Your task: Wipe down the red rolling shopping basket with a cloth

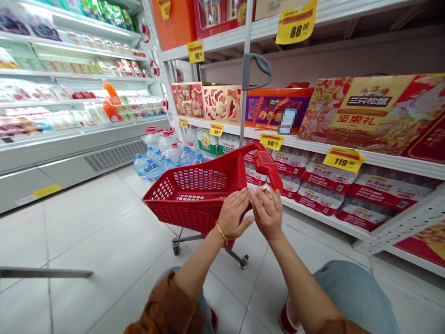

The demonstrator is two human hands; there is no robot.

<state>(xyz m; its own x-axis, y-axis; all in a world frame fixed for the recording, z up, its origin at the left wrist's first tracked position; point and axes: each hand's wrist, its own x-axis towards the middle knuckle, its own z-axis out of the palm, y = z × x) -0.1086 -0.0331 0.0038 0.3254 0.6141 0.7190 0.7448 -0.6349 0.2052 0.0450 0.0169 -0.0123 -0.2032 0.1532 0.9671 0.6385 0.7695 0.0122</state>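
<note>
A small pale packet (264,191), too hidden to make out, sits at the curled fingertips of the right hand (267,215), which grasps it just below the handle of a red shopping cart (267,169). The left hand (232,215), wearing a gold bangle (221,232), lies close beside it, its grip impossible to tell. Shrink-wrapped water bottles (320,195) fill the shelf beyond

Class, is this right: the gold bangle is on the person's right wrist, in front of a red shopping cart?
No. The head view shows the gold bangle on the left wrist, not the right, in front of the red shopping cart.
</note>
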